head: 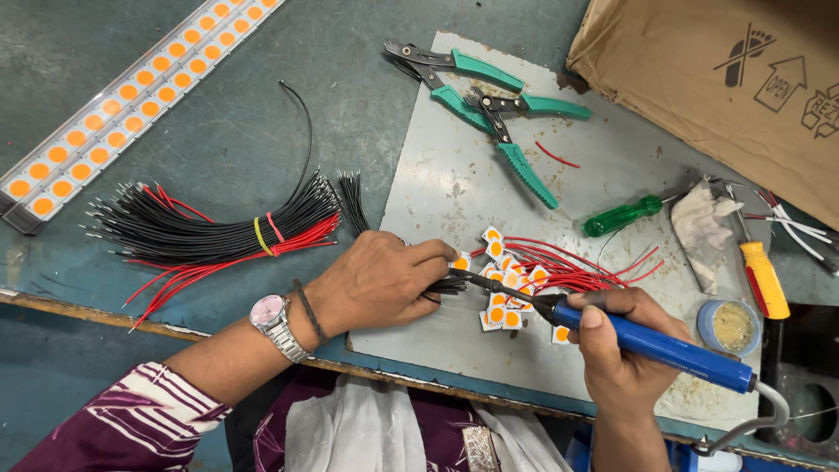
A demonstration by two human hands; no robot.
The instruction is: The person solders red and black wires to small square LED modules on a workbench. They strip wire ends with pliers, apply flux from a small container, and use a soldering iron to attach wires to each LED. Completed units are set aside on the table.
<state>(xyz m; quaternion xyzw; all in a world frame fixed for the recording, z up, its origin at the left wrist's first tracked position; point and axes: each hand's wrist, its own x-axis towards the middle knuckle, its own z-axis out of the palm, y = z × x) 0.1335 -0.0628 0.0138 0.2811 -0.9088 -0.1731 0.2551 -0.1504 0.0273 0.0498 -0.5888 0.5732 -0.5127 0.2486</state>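
— Soldering iron point(651, 343), blue handle, in the right hand point(622, 350) — fingers wrapped tight round the grip, tip pointing left at a small white LED chip point(461, 261) with an orange centre.

— And the left hand point(377, 281)?

— Closed in a pinch on that chip and a few thin black wires point(447, 285), right at the iron's tip. Watch and dark band on that wrist. Hands close together, not touching.

— Where is all this?

— Over a grey metal plate point(454, 175) on the green workbench point(218, 140), near the front edge. Just beside the iron tip lies a pile of LED chips point(507, 297) with red wires point(585, 267) already attached.

— Other stuff?

— Bundle of black and red wires point(218, 232), banded, left of the plate. LED strip point(122, 96) along the top left. Two green-handled cutters point(489, 96) at the plate's top, green screwdriver point(622, 216) and yellow screwdriver point(763, 278) to the right, a crumpled rag point(703, 223) between them. Small round tin of flux point(732, 325) just beside the iron's handle. Cardboard box point(725, 79) top right.

— Smoke at the joint?

— Can't tell.
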